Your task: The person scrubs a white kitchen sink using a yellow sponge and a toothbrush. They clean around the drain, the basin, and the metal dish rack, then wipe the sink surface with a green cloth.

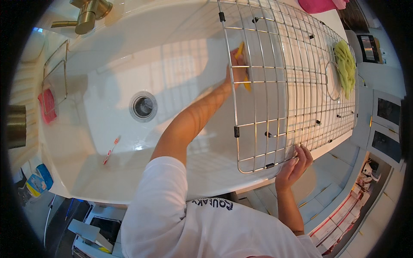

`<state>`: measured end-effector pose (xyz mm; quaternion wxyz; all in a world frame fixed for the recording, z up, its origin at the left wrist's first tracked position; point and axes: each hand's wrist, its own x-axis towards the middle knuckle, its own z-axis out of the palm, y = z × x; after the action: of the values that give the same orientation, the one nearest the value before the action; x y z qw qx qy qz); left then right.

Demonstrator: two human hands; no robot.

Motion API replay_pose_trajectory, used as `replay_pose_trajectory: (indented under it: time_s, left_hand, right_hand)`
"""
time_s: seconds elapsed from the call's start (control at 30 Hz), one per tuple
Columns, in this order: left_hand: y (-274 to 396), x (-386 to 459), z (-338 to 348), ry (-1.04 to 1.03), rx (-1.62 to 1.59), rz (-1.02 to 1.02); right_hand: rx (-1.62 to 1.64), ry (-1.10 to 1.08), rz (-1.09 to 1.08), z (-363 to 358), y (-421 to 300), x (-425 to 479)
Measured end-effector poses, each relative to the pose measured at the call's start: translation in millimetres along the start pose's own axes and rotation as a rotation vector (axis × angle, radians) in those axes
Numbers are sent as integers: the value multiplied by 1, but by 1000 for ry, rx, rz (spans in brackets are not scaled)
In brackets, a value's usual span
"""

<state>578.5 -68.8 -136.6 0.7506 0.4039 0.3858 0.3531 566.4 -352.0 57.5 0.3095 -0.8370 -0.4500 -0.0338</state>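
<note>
A wire sink grid (267, 96) with black rubber bumpers is tilted over the right part of a white sink (206, 167). My left hand (238, 67) is behind its bars, holding a yellow object (239, 51) whose kind I cannot tell. At the grid's near edge, my right hand (295, 163) grips the rim wire. A green cloth (346, 67) hangs by the round opening at the grid's far end. Left of my left forearm lie the drain (143, 106) and a red-and-white toothbrush (111, 151).
A brass-coloured faucet (88, 16) stands at the upper left. Below it are a wire holder (66, 69) and a pink sponge (47, 105). A blue-and-yellow package (38, 182) is at the lower left; a pink item (317, 4) lies at the top right.
</note>
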Motion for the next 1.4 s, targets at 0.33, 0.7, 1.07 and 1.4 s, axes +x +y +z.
replay_pose_trajectory:
  time_s: [0.33,0.7,1.07,1.4]
  left_hand:
    - [58,-47,18,-292,-42,38]
    - [75,-59,25,-372,-23,230]
    - [30,-111,-118,-960,952,89]
    - [89,-21,-30,-1055,1530,809]
  right_hand:
    - [-16,25,-5,-1,-5,1]
    - [-15,11,-2,-3,-3,1]
    - [54,105,-59,-1,5,0]
    - [74,140,-2,4,2,-3]
